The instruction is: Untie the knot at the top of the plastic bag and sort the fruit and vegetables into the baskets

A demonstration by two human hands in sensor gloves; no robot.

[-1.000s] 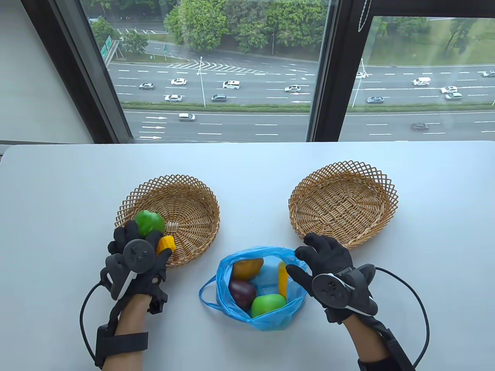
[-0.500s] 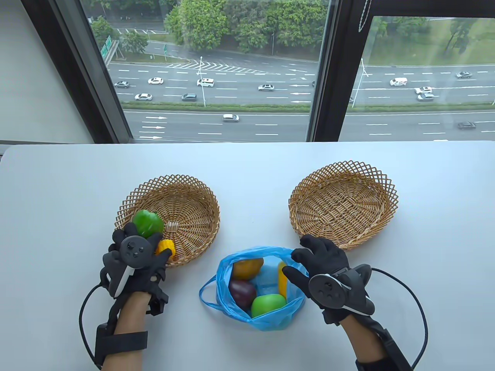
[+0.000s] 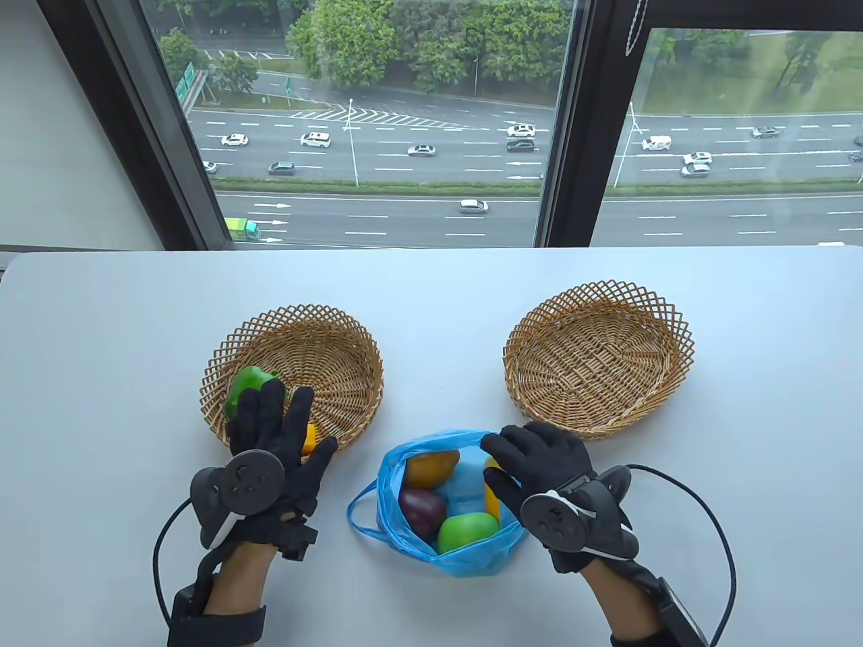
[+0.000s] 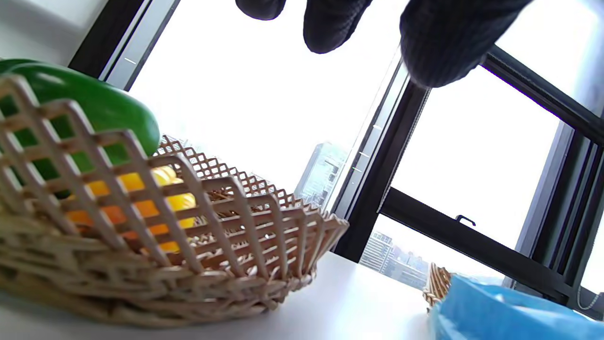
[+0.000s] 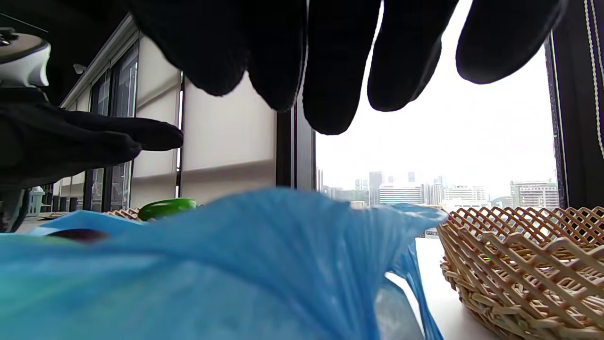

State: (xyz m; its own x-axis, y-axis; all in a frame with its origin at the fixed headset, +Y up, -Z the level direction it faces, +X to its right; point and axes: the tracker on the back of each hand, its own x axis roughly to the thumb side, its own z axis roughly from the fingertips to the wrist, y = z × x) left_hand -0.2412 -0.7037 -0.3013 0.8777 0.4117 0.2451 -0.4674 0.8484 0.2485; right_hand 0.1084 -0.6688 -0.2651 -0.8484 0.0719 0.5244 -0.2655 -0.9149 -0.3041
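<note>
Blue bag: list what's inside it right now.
The blue bag lies open, showing a yellow-orange fruit, a dark purple one, a green one and a yellow piece partly covered by the right hand. Anything underneath these is hidden.

From my seat, the open white table (image 3: 438, 303) runs wide at twelve o'clock, beyond both baskets, and I see bare surface between them too. The blue bag (image 3: 445, 539) sits at six o'clock, mouth open upward, so I can enter from above; its right rim is covered by my right hand (image 3: 539, 458). The left basket (image 3: 337, 350) at ten o'clock has its near-left part filled by a green pepper (image 3: 246, 384) and a yellow piece (image 4: 141, 198), with my left hand (image 3: 283, 431) spread over that edge; its far half is free. The right basket (image 3: 600, 357) at two o'clock is wholly open.
</note>
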